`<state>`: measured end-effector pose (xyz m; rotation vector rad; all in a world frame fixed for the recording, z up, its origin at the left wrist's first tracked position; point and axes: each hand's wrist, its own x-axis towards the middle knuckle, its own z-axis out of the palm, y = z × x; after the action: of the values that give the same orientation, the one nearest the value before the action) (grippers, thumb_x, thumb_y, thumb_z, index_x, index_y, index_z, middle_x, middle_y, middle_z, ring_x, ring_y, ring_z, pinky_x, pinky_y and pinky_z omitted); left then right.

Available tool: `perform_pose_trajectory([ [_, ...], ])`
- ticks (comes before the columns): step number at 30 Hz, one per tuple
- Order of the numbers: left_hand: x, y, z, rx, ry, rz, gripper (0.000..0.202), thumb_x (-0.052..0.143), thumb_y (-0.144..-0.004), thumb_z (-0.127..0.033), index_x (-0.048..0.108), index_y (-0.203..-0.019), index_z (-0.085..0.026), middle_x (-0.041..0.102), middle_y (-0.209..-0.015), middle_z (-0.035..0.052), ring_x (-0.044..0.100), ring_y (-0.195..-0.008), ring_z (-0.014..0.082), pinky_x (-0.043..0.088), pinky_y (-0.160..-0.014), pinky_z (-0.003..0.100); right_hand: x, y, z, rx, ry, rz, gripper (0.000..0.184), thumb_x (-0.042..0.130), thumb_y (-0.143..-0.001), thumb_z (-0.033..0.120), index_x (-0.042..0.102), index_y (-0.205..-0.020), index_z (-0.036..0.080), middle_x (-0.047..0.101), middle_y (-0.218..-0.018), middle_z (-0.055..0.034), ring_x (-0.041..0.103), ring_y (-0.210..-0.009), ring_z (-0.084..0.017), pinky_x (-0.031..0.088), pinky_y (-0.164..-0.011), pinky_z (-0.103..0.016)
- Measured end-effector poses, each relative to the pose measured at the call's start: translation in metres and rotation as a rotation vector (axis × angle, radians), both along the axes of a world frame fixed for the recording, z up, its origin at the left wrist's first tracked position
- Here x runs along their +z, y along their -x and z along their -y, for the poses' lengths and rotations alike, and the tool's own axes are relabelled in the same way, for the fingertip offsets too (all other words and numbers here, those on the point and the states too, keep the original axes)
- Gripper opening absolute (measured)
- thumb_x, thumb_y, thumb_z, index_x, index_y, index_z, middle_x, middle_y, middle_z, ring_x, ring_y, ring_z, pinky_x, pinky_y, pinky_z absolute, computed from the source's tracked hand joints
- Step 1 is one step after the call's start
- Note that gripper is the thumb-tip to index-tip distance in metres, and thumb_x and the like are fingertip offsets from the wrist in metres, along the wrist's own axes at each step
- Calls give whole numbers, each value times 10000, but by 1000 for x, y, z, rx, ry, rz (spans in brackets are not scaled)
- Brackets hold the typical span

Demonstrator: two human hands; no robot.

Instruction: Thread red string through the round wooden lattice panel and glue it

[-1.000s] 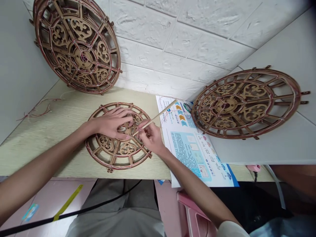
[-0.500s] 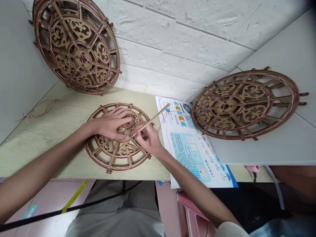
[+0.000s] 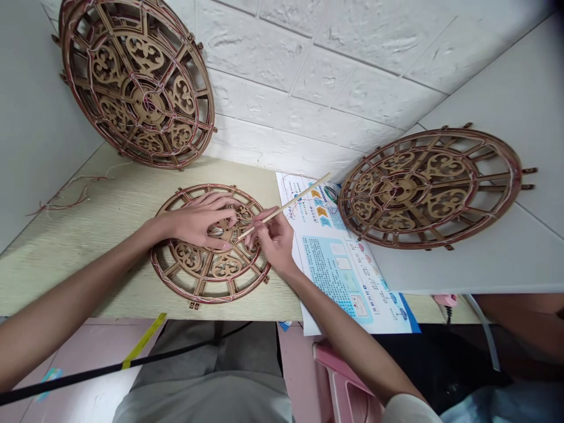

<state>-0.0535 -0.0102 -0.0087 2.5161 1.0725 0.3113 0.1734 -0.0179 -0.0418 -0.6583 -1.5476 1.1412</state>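
A round wooden openwork wheel [image 3: 210,273] with scroll cut-outs lies flat on the table, with red and white wires running along its rings and spokes. My left hand [image 3: 205,223] rests spread on its upper left part, thumb near the hub. Between the thumb and fingers of my right hand [image 3: 273,238] is a thin wooden stick [image 3: 304,192], held slanting. The stick's lower tip touches or nearly touches the wheel by the hub, close to my left thumb. Its upper end points up and right over the printed sheet.
Similar wired wheels [image 3: 147,106] lean against the wall at left. Another wheel [image 3: 403,189] leans on the panel at right. A printed sheet [image 3: 339,270] lies beside my right forearm. Loose wires [image 3: 74,197] trail on the table [image 3: 106,235]. Another person's arm [image 3: 524,329] shows at lower right.
My right hand has shifted slightly right and its grip on the stick has changed, so the stick now slants lower and reaches farther right. My left hand stays in place.
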Motion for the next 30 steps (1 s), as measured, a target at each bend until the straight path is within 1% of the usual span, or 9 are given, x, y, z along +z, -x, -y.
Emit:
perform_pose_trajectory([
  [2, 2, -2, 0, -5, -21, 68, 361, 676, -899, -564, 658, -1046, -234, 429, -1545, 85, 242, -1509, 333, 222, -1219, 515, 4, 0, -1, -11, 54, -39, 253, 645, -939, 449, 509, -942, 236, 611, -643, 46, 633, -476, -132, 518, -419, -239],
  [4, 4, -6, 1, 31, -75, 142, 368, 690, -892, -576, 692, -1014, -230, 557, -1389, 89, 375, -1419, 311, 308, -1170, 461, 9, -1, -2, -8, 96, -74, 260, 680, -921, 447, 539, -956, 232, 671, -728, 20, 675, -543, -144, 568, -476, -262],
  [6, 7, -12, 3, 75, -127, 223, 377, 688, -901, -579, 710, -954, -206, 659, -1141, 74, 558, -1184, 262, 416, -1043, 386, 13, -2, -4, 7, 121, -111, 248, 709, -909, 429, 577, -971, 227, 719, -834, -7, 715, -631, -158, 613, -556, -287],
  [8, 10, -17, 5, 89, -168, 324, 346, 653, -953, -521, 726, -926, -184, 693, -994, 51, 630, -971, 202, 464, -914, 323, 17, -4, -6, 19, 150, -150, 245, 735, -895, 419, 611, -980, 225, 744, -898, -21, 742, -719, -175, 646, -649, -318],
  [12, 16, -19, 8, 106, -246, 511, 241, 656, -983, -383, 771, -953, -173, 719, -948, 39, 662, -855, 147, 477, -791, 263, 22, -6, -10, 22, 212, -237, 259, 790, -848, 419, 658, -957, 225, 766, -913, -18, 758, -818, -195, 659, -771, -351],
  [19, 16, -15, 3, 294, -229, 742, 206, 687, -960, -356, 768, -942, -167, 652, -827, 27, 606, -769, 133, 439, -623, 239, 20, -6, -13, -30, 179, -217, 214, 839, -803, 378, 770, -938, 227, 779, -886, -23, 758, -844, -193, 633, -834, -342],
  [22, 13, -16, 4, 344, -323, 696, 220, 599, -1012, -327, 728, -964, -156, 605, -833, 31, 581, -779, 145, 444, -647, 263, 21, -6, -9, 5, 146, -142, 191, 796, -854, 364, 773, -987, 228, 786, -935, -28, 763, -844, -189, 636, -842, -356],
  [26, 11, -20, 10, 393, -536, 455, 221, 447, -1063, -256, 628, -989, -152, 566, -888, 53, 555, -834, 166, 464, -750, 304, 25, -4, 0, -5, 43, -68, 151, 706, -937, 343, 741, -1037, 236, 787, -1003, -35, 767, -940, -185, 640, -866, -348],
  [30, 10, -27, 16, 501, -533, 345, 205, 358, -1080, -265, 522, -1003, -169, 540, -983, 80, 543, -819, 172, 480, -692, 293, 26, 0, 7, -59, -57, 32, 171, 661, -964, 326, 715, -1096, 232, 778, -1102, -54, 750, -1052, -198, 632, -915, -359],
])
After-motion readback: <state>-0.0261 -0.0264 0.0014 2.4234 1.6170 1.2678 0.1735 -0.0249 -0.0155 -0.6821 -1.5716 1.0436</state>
